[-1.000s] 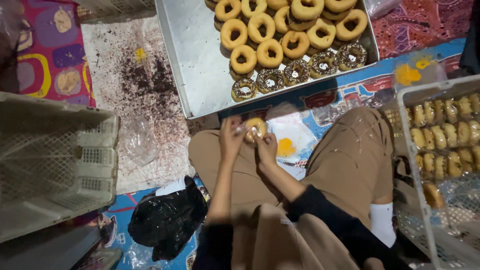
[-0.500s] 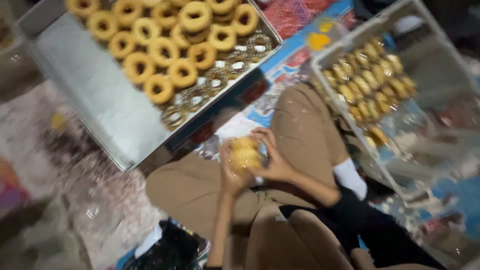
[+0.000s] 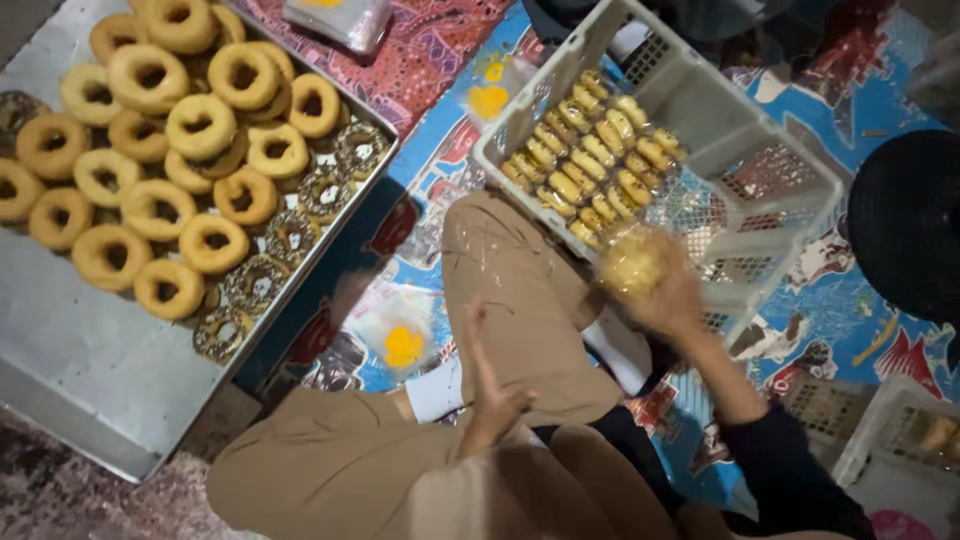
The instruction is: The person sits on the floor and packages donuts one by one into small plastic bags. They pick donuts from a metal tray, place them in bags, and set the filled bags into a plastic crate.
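Right hand holds one wrapped doughnut.

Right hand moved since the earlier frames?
Yes. The right hand left the lap and carried the wrapped donut over to the white basket.

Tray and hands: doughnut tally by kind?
Plain ring doughnuts on the metal tray: about 19 (stacked, some may be hidden)
Chocolate-sprinkled doughnuts on the tray: 6
Wrapped doughnut in the right hand: 1
Total: about 26
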